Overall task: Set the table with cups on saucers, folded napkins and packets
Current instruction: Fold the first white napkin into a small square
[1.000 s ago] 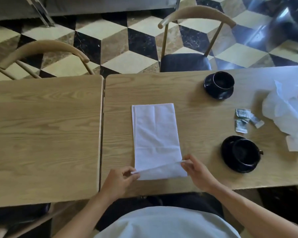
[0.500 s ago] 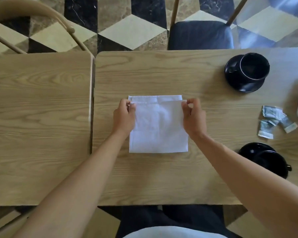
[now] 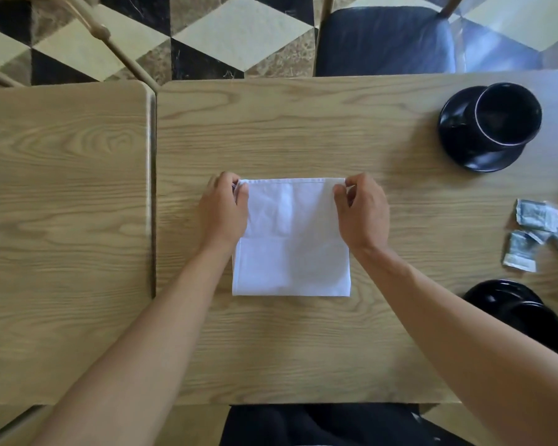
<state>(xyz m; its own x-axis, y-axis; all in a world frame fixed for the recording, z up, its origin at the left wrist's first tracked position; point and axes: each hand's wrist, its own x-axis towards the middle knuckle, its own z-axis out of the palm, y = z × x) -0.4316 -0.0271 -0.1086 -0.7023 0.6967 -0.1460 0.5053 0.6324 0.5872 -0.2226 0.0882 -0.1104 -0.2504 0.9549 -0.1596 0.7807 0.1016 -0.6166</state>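
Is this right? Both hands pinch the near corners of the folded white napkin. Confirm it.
Not quite. In the head view the left hand and right hand pinch the far corners of the folded white napkin, not the near ones.

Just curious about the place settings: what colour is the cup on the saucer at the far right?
Black, like its saucer; the cup shows in the head view.
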